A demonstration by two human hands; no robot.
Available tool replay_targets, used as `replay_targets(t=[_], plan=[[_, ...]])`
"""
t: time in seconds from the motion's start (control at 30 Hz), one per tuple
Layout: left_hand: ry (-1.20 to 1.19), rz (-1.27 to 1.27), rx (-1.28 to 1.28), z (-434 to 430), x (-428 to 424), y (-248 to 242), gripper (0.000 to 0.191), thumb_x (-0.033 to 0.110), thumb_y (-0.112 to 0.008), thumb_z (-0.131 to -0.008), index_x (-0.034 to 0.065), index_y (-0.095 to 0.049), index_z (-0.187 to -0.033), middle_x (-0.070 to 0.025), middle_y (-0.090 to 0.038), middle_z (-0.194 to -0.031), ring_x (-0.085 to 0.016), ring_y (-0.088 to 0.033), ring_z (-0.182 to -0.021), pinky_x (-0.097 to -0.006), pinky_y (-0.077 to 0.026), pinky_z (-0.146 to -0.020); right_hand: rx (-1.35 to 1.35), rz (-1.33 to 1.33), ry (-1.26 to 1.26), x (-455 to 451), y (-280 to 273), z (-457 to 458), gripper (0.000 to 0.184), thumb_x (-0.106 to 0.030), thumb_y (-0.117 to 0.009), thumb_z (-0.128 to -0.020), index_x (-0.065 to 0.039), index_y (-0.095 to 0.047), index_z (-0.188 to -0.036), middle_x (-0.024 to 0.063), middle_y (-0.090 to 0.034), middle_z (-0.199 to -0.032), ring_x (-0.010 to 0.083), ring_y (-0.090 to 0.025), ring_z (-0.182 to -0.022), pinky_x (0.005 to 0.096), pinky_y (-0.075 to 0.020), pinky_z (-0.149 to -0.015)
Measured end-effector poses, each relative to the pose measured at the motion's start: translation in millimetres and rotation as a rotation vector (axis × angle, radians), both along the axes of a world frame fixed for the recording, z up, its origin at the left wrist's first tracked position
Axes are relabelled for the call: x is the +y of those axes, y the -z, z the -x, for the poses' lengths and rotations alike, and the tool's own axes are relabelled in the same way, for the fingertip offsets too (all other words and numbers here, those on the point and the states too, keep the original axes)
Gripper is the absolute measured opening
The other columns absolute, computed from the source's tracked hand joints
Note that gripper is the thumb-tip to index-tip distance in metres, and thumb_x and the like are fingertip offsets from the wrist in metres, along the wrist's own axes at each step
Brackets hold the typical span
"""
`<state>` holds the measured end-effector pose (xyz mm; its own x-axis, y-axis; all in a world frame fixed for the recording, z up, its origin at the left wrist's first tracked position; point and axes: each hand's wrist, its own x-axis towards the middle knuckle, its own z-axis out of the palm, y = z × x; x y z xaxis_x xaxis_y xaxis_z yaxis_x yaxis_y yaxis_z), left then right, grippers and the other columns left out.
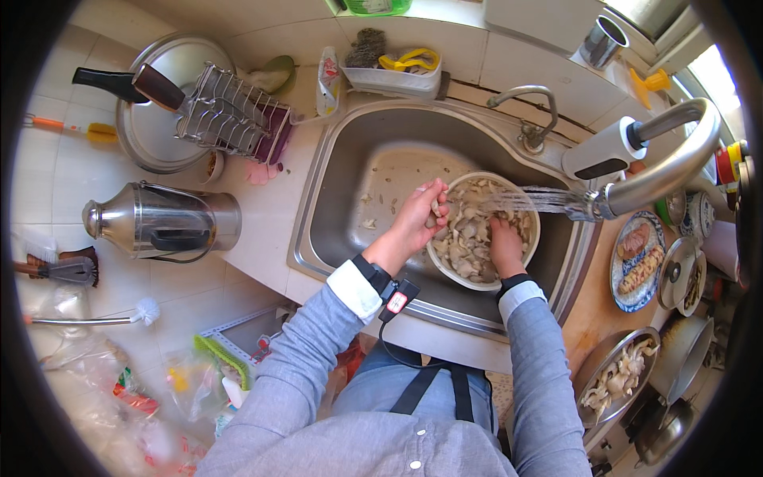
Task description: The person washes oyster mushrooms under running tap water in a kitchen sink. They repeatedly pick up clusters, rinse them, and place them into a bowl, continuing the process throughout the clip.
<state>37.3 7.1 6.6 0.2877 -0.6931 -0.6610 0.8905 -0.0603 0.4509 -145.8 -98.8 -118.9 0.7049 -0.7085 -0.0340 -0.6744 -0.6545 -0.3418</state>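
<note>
Water runs from the curved faucet [667,167] into a white bowl [434,262] in the stainless steel sink [346,161]. Torn oyster mushrooms [468,250] in water fill the bowl. At the bowl's left rim, my left hand [417,216] has its fingers curled around a small pale piece, seemingly mushroom. My right hand [506,245] reaches into the bowl among the mushrooms, its fingertips partly hidden, so its grip cannot be told. More mushrooms [617,378] lie in a steel bowl [587,364] at the lower right.
A knife rack [238,113] and a steel kettle [179,223] stand left of the sink. Behind it are a white basket [393,80] and a small tap [533,134]. A patterned plate of food [617,292] and a lidded pan [676,274] are at the right.
</note>
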Motion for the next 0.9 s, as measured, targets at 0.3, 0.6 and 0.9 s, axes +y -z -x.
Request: replay_targets(t=[0.3,0.6,0.9], plan=[[0.144,-0.060,-0.116,2,3,13,0.016,0.024,-0.057,-0.085,0.0127,-0.053,-0.094,0.0059,-0.051,-0.072,-0.004,-0.047,-0.057,-0.0184,-0.035,-0.047,-0.401,-0.911,0.215,-29,-19,5,0.027,-0.022,-0.057,-0.083,0.001,-0.059,-0.096,0.0062,-0.063,-0.079,0.0133,-0.057,-0.073,0.0272,-0.0446,-0.065],[0.459,-0.070,-0.775,29,-36,26,0.037,0.027,-0.060,-0.082,0.0054,-0.052,-0.112,0.0024,-0.056,-0.071,-0.002,-0.046,-0.054,-0.0178,-0.035,-0.045,-0.674,-1.165,0.154,-20,-102,-25,0.020,-0.019,-0.053,-0.087,-0.003,-0.055,-0.098,0.0012,-0.059,-0.076,0.0073,-0.054,-0.067,0.0204,-0.0429,-0.057],[0.472,0.043,-1.152,30,-32,11,0.021,0.019,-0.056,-0.083,0.0015,-0.059,-0.095,0.0025,-0.056,-0.066,-0.004,-0.046,-0.058,-0.0203,-0.039,-0.052,-0.641,-0.982,0.264,-9,-117,-35,0.026,-0.031,-0.053,-0.087,-0.005,-0.052,-0.084,-0.0013,-0.049,-0.060,0.0066,-0.045,-0.045,0.0208,-0.0359,-0.038]])
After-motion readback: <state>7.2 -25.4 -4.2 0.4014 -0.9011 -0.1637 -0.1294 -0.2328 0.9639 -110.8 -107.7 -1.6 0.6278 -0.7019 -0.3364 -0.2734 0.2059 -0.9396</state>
